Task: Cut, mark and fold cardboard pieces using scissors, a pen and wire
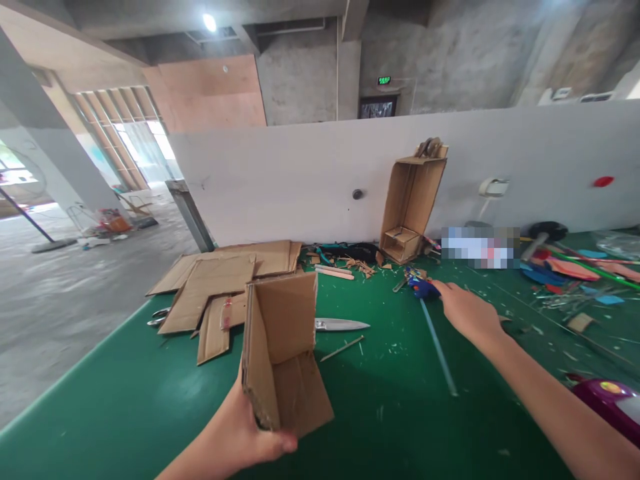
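My left hand (250, 427) grips a folded cardboard piece (293, 320) from below, its thumb on the lower edge; the piece has several upright walls and an open side. My right hand (457, 303) reaches out across the green table and is closed around a blue tool (424, 288), which looks like a glue gun. From the tool a pale translucent stick (439, 350) runs toward me. Behind the held cardboard, a scissor blade (343, 325) shows, with a thin strip (343, 348) lying near it.
Flat cardboard sheets (215, 280) lie at the left. A tall cardboard box (415, 207) stands against the white partition (280, 180). Scraps and coloured tools lie along the back and right. A purple object (607, 403) sits at the right edge.
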Tool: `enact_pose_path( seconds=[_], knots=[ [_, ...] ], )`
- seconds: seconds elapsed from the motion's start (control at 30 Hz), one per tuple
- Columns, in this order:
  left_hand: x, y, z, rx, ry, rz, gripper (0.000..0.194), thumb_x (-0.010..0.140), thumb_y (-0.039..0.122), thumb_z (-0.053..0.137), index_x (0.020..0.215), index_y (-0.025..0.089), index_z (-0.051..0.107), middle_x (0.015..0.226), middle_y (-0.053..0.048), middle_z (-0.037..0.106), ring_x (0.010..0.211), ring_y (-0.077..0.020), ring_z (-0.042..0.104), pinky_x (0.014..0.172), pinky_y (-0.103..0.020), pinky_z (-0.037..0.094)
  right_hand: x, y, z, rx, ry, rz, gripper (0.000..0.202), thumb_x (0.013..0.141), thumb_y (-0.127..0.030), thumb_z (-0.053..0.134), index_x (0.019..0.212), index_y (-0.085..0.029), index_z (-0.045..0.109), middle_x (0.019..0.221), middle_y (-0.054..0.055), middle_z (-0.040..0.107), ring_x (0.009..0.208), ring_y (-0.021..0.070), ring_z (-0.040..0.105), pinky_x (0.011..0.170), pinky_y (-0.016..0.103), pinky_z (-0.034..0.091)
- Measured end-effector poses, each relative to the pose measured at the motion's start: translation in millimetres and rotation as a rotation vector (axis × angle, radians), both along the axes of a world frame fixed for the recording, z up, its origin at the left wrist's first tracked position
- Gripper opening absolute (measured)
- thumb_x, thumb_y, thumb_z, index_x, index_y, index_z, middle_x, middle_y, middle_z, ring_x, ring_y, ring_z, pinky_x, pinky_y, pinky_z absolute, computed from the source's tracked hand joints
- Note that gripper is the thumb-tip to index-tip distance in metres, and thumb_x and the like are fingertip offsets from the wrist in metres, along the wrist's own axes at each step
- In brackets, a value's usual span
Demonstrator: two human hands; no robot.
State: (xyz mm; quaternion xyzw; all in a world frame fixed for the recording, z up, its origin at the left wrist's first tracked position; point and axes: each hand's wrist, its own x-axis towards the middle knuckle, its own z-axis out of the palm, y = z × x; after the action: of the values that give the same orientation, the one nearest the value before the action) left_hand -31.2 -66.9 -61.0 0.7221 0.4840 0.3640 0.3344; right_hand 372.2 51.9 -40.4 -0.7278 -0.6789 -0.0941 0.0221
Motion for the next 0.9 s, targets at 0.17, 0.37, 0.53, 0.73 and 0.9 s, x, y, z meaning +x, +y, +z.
enact_pose_path(
  seconds=[0.17, 0.37, 0.53, 0.73, 0.9],
  knots=[
    [5.2, 19.3, 7.0, -0.013, -0.105, 0.015, 0.119, 0.055, 0.074, 0.064, 0.147, 0.023, 0.010, 0.137, -0.016, 0.045, 0.124, -0.0422, 0.042, 0.098, -0.054, 0.041, 22.0, 1.5, 5.4, -0.025, 0.025, -0.062, 0.047, 0.087, -0.006, 0.026, 0.128, -0.020, 0.047, 0.112, 0.013, 0.061, 0.088, 0.0261, 0.064, 0.056, 0.031, 0.039],
    [12.2, 35.6, 2.1, 0.006, -0.126, -0.044, 0.130, 0.054, 0.067, 0.071, 0.147, 0.024, -0.009, 0.146, -0.019, 0.032, 0.128, -0.0432, 0.037, 0.100, -0.057, 0.037, 18.2, -11.6, 13.3, 0.024, -0.029, -0.166, 0.037, 0.086, -0.006, 0.030, 0.116, -0.010, 0.051, 0.102, 0.018, 0.062, 0.081, 0.0295, 0.064, 0.053, 0.032, 0.037],
    [26.8, 55.8, 8.7, 0.052, -0.203, -0.118, 0.129, 0.059, 0.066, 0.069, 0.145, 0.022, -0.017, 0.149, -0.020, 0.022, 0.133, -0.0401, 0.030, 0.107, -0.052, 0.030, 4.1, -22.3, 17.2, 0.160, 0.020, -0.105, 0.034, 0.093, -0.019, 0.028, 0.119, -0.012, 0.048, 0.108, 0.016, 0.061, 0.082, 0.0281, 0.063, 0.058, 0.033, 0.042],
    [32.6, 73.0, 18.6, 0.007, -0.220, -0.168, 0.122, 0.065, 0.064, 0.067, 0.145, 0.022, -0.015, 0.146, -0.020, 0.029, 0.131, -0.0372, 0.033, 0.104, -0.049, 0.034, -6.9, -20.6, 11.0, 0.257, 0.253, 0.043, 0.037, 0.095, -0.027, 0.029, 0.125, -0.012, 0.043, 0.122, 0.016, 0.056, 0.096, 0.0293, 0.061, 0.074, 0.037, 0.046],
    [16.4, 63.4, 14.1, -0.006, -0.106, -0.140, 0.124, 0.059, 0.067, 0.068, 0.147, 0.019, -0.004, 0.145, -0.022, 0.030, 0.132, -0.0436, 0.027, 0.106, -0.056, 0.028, -26.6, -25.5, 0.2, 0.090, 0.304, 0.246, 0.036, 0.095, -0.027, 0.030, 0.126, -0.018, 0.045, 0.129, 0.011, 0.054, 0.103, 0.0254, 0.059, 0.078, 0.034, 0.047]
  ],
)
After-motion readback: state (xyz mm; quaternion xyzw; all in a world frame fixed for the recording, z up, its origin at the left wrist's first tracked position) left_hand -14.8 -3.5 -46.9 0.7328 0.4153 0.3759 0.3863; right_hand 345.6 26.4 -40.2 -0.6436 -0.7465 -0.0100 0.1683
